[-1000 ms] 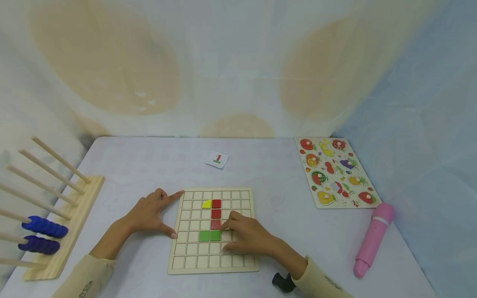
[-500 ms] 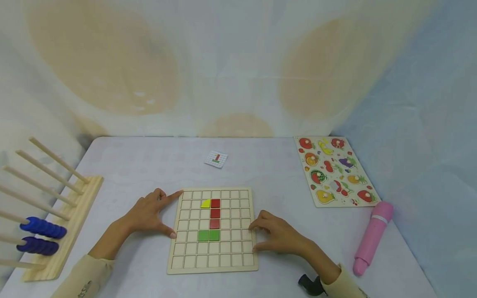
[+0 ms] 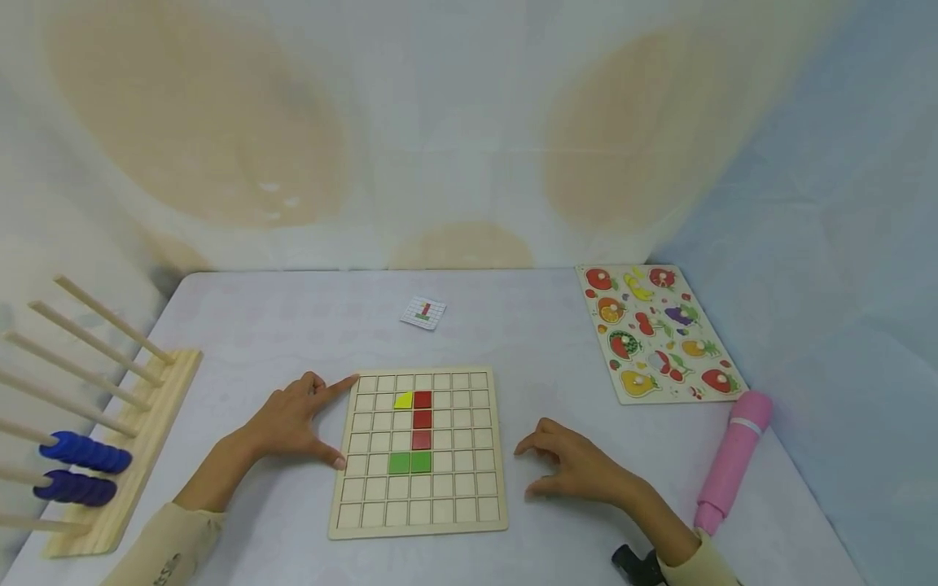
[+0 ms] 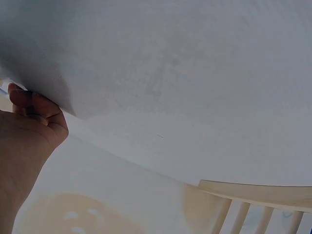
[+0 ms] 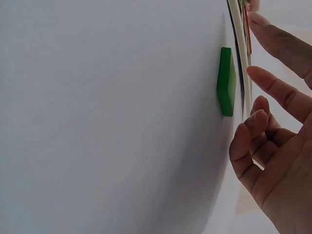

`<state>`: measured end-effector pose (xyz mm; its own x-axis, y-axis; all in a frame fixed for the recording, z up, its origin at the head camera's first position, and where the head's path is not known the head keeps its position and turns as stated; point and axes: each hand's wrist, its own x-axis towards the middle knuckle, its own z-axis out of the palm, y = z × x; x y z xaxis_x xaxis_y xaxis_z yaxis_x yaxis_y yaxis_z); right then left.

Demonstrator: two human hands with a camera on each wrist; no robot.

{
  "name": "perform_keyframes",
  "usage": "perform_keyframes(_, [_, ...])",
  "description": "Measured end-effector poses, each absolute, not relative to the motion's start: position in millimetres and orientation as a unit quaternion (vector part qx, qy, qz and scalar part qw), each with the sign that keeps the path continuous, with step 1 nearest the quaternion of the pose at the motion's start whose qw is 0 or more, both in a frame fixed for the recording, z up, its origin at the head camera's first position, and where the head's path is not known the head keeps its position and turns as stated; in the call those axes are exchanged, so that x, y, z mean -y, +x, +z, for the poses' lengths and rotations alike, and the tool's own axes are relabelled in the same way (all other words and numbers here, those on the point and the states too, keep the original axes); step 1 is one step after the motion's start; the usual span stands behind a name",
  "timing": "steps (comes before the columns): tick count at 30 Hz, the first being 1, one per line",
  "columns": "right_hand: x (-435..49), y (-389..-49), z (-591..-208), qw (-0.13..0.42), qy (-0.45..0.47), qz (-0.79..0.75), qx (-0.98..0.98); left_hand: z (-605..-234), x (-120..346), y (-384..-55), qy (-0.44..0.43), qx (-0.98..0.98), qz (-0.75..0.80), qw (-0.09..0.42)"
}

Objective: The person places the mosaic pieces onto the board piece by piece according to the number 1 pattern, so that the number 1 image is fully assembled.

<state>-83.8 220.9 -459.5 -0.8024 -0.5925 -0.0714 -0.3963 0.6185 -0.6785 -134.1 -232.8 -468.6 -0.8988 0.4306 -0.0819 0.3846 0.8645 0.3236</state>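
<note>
A wooden grid board lies in front of me. It holds a yellow piece with a cut corner, a column of red square tiles and two green square tiles. My left hand spreads index finger and thumb to the board's left edge, the other fingers curled in. Right of the board, my right hand hovers with thumb and index finger apart, nothing between them. In the right wrist view a loose green tile lies on the table near the fingertips; the hand hides it in the head view.
Behind the board lies a small pattern card. A fruit puzzle board is at the back right, with a pink stick-shaped object before it. At the left stands a wooden peg abacus with blue beads.
My right hand has moved right, from over the board beside the green tiles to the table past its right edge. The left hand stays at the left edge.
</note>
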Motion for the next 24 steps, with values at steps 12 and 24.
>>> perform_keyframes(12, [-244,-74,-459,0.162,-0.251,-0.325,-0.898,-469,235,-135,0.213,-0.963,0.148,0.074])
perform_keyframes(24, [-254,-68,-459,0.166,-0.232,-0.311,-0.907,-469,233,-135,0.205,-0.964,0.152,0.080])
